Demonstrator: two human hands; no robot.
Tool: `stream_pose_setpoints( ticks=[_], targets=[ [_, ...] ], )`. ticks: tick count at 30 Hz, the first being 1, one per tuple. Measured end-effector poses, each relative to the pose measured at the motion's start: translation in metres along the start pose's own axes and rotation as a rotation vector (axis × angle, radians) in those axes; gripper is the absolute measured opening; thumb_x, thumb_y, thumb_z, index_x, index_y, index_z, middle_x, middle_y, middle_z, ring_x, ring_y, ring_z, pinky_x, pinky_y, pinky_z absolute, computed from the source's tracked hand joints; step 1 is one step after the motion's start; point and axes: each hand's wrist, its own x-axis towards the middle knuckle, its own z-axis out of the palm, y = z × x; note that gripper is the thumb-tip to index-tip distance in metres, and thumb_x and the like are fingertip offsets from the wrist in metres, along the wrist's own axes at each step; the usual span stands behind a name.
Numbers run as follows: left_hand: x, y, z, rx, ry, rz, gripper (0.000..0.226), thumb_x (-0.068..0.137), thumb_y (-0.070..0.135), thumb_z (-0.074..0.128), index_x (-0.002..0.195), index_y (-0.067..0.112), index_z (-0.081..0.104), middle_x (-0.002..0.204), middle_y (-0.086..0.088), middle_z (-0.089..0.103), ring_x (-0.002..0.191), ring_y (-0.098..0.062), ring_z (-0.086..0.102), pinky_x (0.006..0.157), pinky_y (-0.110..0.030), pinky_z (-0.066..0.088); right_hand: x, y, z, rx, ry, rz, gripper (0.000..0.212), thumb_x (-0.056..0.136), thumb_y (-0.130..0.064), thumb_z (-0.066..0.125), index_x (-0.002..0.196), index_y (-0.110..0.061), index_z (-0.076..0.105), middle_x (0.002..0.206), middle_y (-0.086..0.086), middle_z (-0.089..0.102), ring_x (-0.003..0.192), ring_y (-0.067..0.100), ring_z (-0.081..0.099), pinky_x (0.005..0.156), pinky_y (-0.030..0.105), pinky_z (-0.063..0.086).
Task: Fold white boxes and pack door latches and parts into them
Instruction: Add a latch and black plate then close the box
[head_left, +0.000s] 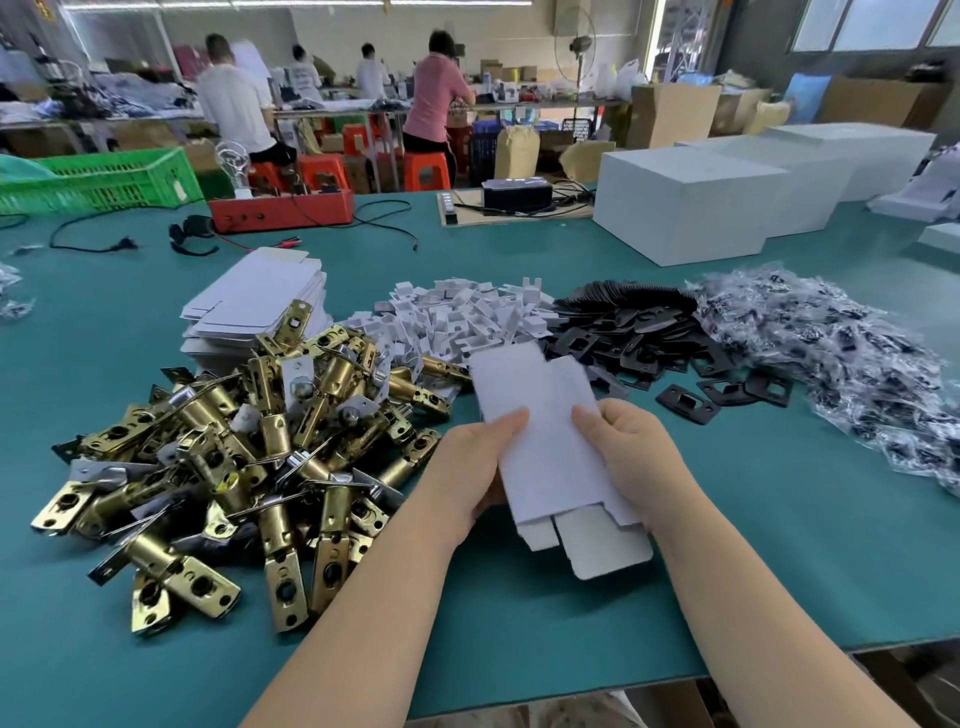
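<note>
the flat white box blank (540, 441) was held above the teal surface (779, 519) just in front of the person, its long axis running away from them and tilted slightly left. the left hand (478, 462) gripped its left edge and the right hand (623, 447) its right edge, each grip grasping the card, thumbs on top. its near flaps hung open, nothing visibly inside. the door latches (249, 447) lay heaped just left, nearer the left hand; the black plates (675, 353) lay beyond, to the right.
</note>
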Motion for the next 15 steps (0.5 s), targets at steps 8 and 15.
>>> stream_pose_setpoints(
  ticks=[8,15],
  targets=[
    [-0.002,-0.006,0.002,0.268,-0.018,0.044,0.025,0.096,0.033,0.06,0.088,0.013,0.073,0.089,0.001,0.077,0.085,-0.016,0.073,0.079,-0.03,0.057,-0.002,0.002,0.011,-0.228,0.143,-0.078,0.041,0.099,-0.039,0.04,0.066,-0.016,0.033,0.063,-0.005,0.037,0.056,0.011,0.034,0.052,0.028,0.024],
    [-0.002,-0.003,0.006,0.209,-0.064,-0.009,0.036,0.099,0.044,0.049,0.089,0.02,0.075,0.094,0.001,0.077,0.091,-0.017,0.072,0.079,-0.032,0.055,0.005,0.004,0.006,-0.108,0.284,-0.093,0.027,0.099,-0.028,0.04,0.076,-0.019,0.05,0.078,-0.004,0.051,0.066,0.008,0.045,0.054,0.026,0.03]
  ],
)
